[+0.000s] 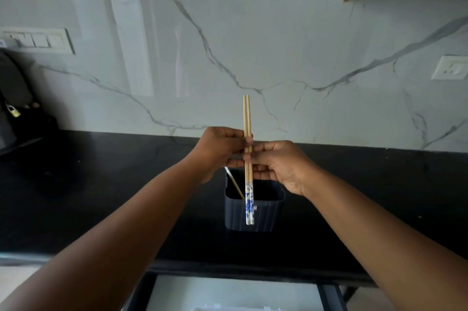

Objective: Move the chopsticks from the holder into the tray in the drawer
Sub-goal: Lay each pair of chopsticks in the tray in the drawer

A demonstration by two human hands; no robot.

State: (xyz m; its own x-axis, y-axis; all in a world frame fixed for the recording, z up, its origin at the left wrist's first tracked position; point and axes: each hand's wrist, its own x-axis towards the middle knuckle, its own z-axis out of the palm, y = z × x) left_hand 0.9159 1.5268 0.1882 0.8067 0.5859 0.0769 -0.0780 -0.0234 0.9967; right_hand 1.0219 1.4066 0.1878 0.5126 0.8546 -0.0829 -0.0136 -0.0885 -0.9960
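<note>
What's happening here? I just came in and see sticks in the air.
A person is holding a pair of chopsticks upright with both hands, the left hand and right hand pinching them mid-length above the dark holder on the black counter. One more chopstick leans inside the holder. The drawer below is open; nothing has gone into it yet.

Three chopsticks [247,159] (two held), one holder [254,212], two hands [278,166]
</note>
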